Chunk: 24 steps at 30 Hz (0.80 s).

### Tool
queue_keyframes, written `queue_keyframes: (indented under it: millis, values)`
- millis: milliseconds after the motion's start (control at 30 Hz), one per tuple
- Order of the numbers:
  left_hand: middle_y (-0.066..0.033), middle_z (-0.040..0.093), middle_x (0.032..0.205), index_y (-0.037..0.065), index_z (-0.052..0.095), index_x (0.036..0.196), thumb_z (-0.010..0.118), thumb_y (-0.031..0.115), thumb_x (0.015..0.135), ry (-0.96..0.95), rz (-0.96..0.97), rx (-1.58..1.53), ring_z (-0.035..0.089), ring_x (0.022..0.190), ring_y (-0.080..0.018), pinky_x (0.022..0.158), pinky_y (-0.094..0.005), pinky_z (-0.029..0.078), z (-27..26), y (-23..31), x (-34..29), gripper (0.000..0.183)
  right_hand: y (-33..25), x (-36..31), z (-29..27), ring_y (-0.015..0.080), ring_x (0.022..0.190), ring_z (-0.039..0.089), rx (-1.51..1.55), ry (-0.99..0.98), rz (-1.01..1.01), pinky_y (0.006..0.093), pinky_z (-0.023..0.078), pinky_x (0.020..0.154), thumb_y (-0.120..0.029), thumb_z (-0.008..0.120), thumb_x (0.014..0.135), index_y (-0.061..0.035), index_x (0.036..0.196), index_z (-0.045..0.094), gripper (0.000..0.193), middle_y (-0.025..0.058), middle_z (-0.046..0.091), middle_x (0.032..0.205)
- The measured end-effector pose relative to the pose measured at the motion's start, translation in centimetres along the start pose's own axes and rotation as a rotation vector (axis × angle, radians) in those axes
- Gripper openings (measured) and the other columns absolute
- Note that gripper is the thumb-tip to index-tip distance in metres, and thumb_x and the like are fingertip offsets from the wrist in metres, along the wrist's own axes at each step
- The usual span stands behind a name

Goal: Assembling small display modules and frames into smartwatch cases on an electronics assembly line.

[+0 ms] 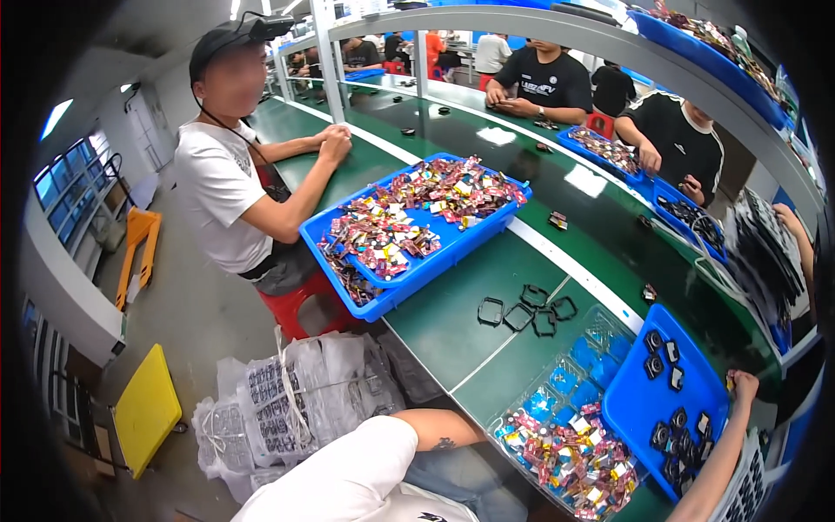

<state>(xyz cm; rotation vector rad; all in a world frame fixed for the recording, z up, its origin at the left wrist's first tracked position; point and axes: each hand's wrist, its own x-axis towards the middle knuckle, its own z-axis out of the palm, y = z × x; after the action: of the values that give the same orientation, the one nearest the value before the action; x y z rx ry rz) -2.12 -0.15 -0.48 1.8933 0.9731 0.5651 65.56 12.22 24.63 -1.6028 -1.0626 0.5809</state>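
Observation:
My right hand (744,384) reaches in from the lower right, its fingers curled closed at the far right rim of a small blue tray (635,409). Whether it holds anything is too small to tell. Several small black square parts (674,435) lie in that tray. Left of it, a clear plastic tray (600,335) holds a heap of small red, yellow and blue pieces (570,452). My left upper arm (430,428) in a white sleeve shows at the bottom; the left hand itself is hidden below the table edge.
Several black square frames (526,311) lie on the green table (444,335). A large blue tray (435,261) of colourful pieces sits beyond them, next to a seated person in a white shirt (217,187). Other workers sit across the table. Bagged parts (287,404) lie on the floor.

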Motion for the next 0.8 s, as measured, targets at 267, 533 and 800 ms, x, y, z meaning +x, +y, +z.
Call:
queue_keyframes:
  millis: [267,533,800]
  values:
    - [-0.0101,0.066,0.102,0.008,0.067,0.1,0.038,0.021,0.096,-0.017,-0.242,0.154,0.06,0.091,-0.0248,0.081,-0.0354,0.046,1.6,-3.6,0.9,0.032,-2.2,-1.4,2.2,0.0142,0.045,0.051,-0.427,0.275,0.215,0.0284,0.037,0.039,-0.005,0.059,0.072,-0.0033,0.067,0.062,0.006,0.0049,0.057,0.058]
    - [-0.0138,0.062,0.112,0.005,0.062,0.109,0.049,0.03,0.092,0.054,0.001,0.038,0.059,0.101,-0.0255,0.087,-0.036,0.045,1.3,-0.6,1.0,0.033,-3.7,-2.4,1.4,0.0254,0.068,0.063,-0.686,0.371,-0.056,0.036,0.046,0.067,-0.034,0.063,0.08,-0.0022,0.07,0.067,0.033,0.0135,0.065,0.067]
    - [-0.0151,0.061,0.113,0.004,0.061,0.111,0.053,0.034,0.09,-0.035,0.131,0.005,0.058,0.103,-0.0262,0.088,-0.0358,0.045,-0.4,1.5,0.3,0.037,-16.9,-11.0,7.4,0.0352,0.09,0.062,-0.64,0.417,-0.434,0.0397,0.047,0.079,-0.03,0.049,0.088,-0.0027,0.095,0.063,0.031,0.0207,0.064,0.093]
